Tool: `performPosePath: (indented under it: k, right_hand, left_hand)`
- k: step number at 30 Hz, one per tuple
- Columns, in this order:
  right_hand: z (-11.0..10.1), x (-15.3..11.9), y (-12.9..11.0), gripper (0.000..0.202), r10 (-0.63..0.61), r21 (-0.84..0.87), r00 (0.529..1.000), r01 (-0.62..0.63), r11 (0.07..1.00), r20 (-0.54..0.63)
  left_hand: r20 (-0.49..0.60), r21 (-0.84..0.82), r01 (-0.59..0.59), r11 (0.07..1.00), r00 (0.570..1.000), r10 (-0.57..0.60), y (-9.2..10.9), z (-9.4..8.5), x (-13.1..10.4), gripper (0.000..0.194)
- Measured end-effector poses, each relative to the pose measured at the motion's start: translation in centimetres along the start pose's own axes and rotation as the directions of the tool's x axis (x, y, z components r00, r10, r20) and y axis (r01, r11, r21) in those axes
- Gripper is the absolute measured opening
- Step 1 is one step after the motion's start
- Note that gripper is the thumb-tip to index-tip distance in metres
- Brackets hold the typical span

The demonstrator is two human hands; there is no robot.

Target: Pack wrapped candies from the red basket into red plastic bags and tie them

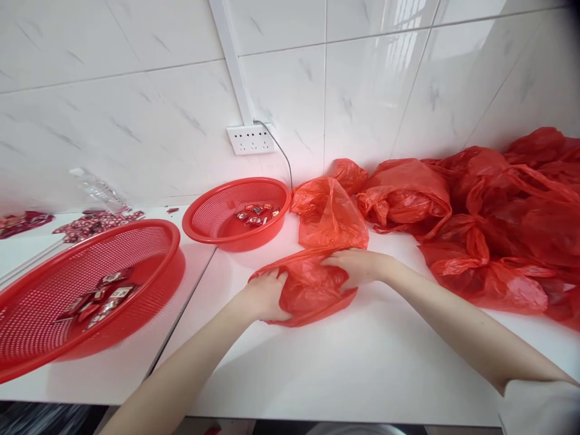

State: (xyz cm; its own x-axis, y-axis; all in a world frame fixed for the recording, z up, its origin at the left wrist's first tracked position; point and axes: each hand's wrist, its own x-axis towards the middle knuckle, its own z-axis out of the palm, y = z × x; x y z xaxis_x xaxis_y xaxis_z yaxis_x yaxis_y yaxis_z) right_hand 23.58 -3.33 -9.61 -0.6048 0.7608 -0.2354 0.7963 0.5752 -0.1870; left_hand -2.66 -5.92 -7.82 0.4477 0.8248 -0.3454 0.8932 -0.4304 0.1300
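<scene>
A red plastic bag (312, 287) lies on the white table with its mouth spread between my two hands. My left hand (267, 295) grips the bag's left edge, thumb low and fingers over the rim. On the opposite side, my right hand (357, 267) holds the bag's right edge, its fingertips partly inside the opening. Just behind it rests another thin red bag (333, 214). The smaller red basket (238, 241), with several small wrapped packets (258, 215) in it, stands behind my left hand.
A large red basket (174, 241) with dark red packets (102, 299) stands at the left. Red bags (512, 211) pile up at the right. A clear bottle (97, 190) and patterned packets (97, 225) lie at the back left. A socket strip (251, 139) is on the tiled wall.
</scene>
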Motion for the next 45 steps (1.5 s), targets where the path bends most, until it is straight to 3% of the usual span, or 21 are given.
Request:
performPosePath:
  k: [3,6,8,10,12,16,21,23,25,27,29,31,33,37,39,43,45]
  right_hand:
    - [-0.6,0.4,-1.3,0.024,-0.072,-0.057,0.976,0.061,0.997,-0.205]
    - [-0.4,1.2,-2.5,0.029,-0.203,-0.11,0.9,0.173,0.979,-0.385]
    - [0.4,1.8,-2.7,0.027,-0.351,-0.122,0.826,0.332,0.935,-0.442]
    - [1.5,2.4,-2.1,0.043,-0.438,-0.122,0.77,0.435,0.892,-0.464]
    - [2.8,2.8,-1.0,0.065,-0.423,-0.085,0.78,0.436,0.896,-0.461]
    - [4.8,3.7,1.1,0.091,-0.329,0.041,0.876,0.365,0.93,-0.352]
    - [5.7,4.4,1.7,0.099,-0.275,0.106,0.926,0.31,0.945,-0.258]
    - [5.7,4.5,1.6,0.099,-0.271,0.123,0.923,0.312,0.942,-0.272]
    - [5.6,4.4,1.5,0.097,-0.269,0.136,0.915,0.321,0.937,-0.302]
    - [5.6,4.2,1.5,0.092,-0.28,0.128,0.896,0.34,0.931,-0.345]
    - [5.6,4.0,1.5,0.081,-0.316,0.083,0.857,0.38,0.921,-0.407]
    - [5.5,3.7,1.5,0.066,-0.353,0.012,0.794,0.412,0.911,-0.494]
    - [5.3,3.4,1.5,0.056,-0.359,-0.052,0.725,0.41,0.911,-0.588]
    - [3.8,3.1,1.0,0.046,-0.313,-0.099,0.641,0.347,0.933,-0.701]
    - [2.4,3.1,0.2,0.038,-0.255,-0.074,0.602,0.308,0.948,-0.757]
    - [-0.6,3.6,-2.1,0.028,-0.085,0.05,0.45,0.281,0.958,-0.889]
    - [-1.7,3.9,-3.1,0.027,-0.051,0.077,0.411,0.289,0.954,-0.91]
  left_hand:
    - [-0.135,0.082,-0.011,0.997,0.991,0.022,0.7,0.1,0.2,0.058]
    - [-0.328,0.149,-0.059,0.987,0.939,0.105,1.4,0.4,1.1,0.054]
    - [-0.413,0.141,-0.125,0.982,0.894,0.173,1.4,0.8,1.8,0.044]
    - [-0.448,0.09,-0.201,0.976,0.867,0.22,0.9,1.5,2.3,0.053]
    - [-0.428,0.006,-0.268,0.963,0.87,0.244,0.0,2.2,2.8,0.072]
    - [-0.339,-0.16,-0.348,0.924,0.898,0.28,-2.3,3.4,3.5,0.099]
    - [-0.298,-0.362,-0.391,0.846,0.909,0.292,-3.6,4.1,4.5,0.092]
    - [-0.334,-0.504,-0.416,0.757,0.902,0.274,-3.5,3.8,4.7,0.08]
    - [-0.377,-0.742,-0.381,0.551,0.917,0.127,-3.3,3.2,4.8,0.068]
    - [-0.323,-0.939,-0.301,0.165,0.938,-0.123,-3.2,2.2,4.8,0.064]
    - [-0.19,-0.933,-0.268,-0.242,0.934,-0.303,-3.4,1.0,4.8,0.065]
    - [-0.122,-0.835,-0.307,-0.457,0.912,-0.39,-3.8,-0.1,4.7,0.061]
    - [-0.087,-0.765,-0.36,-0.534,0.879,-0.468,-4.3,-1.1,4.6,0.05]
    - [-0.054,-0.73,-0.401,-0.554,0.841,-0.538,-4.7,-1.7,4.8,0.025]
    - [-0.06,-0.735,-0.398,-0.549,0.845,-0.531,-4.6,-1.3,4.9,0.023]
    - [-0.085,-0.77,-0.367,-0.522,0.87,-0.486,-4.2,0.2,4.8,0.015]
    - [-0.133,-0.79,-0.382,-0.48,0.871,-0.473,-3.9,0.8,4.5,0.014]
